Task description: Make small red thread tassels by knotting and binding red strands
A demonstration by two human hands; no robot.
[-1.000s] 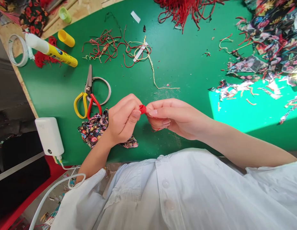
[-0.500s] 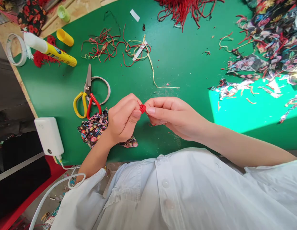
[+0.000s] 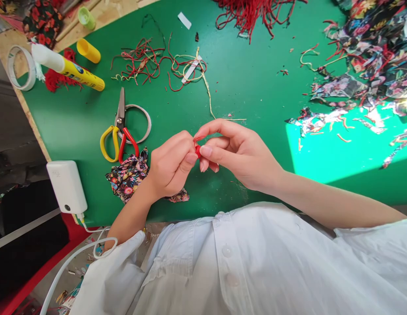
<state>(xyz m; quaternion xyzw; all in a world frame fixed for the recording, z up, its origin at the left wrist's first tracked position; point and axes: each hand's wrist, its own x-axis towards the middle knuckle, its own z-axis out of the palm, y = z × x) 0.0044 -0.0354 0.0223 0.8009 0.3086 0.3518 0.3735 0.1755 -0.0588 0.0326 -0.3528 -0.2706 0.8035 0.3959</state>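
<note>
A small bundle of red yarn [image 3: 197, 151] shows between my two hands, mostly covered by fingers. My left hand [image 3: 172, 164] is closed around it, thumb pressed against the curled index finger. At its other side, my right hand [image 3: 234, 151] pinches the red yarn with the thumb, while its index finger arches over the top. Beneath my left wrist lies black flowered fabric [image 3: 128, 177]. Scissors [image 3: 120, 131] with one yellow and one red handle lie beyond the fabric, over a pale ring [image 3: 149, 122].
Loose red and cream cord [image 3: 141, 61] lies farther back on the green table [image 3: 256, 87]. Red strands [image 3: 256, 17] and flowered scraps [image 3: 370, 65] cover the far right. At left are a glue stick [image 3: 75, 72], a tape roll [image 3: 18, 68] and a white power bank [image 3: 67, 186] with cable.
My right index finger has lifted and arched over the red yarn, and the right fingers have spread. My left hand has shifted slightly right, still closed.
</note>
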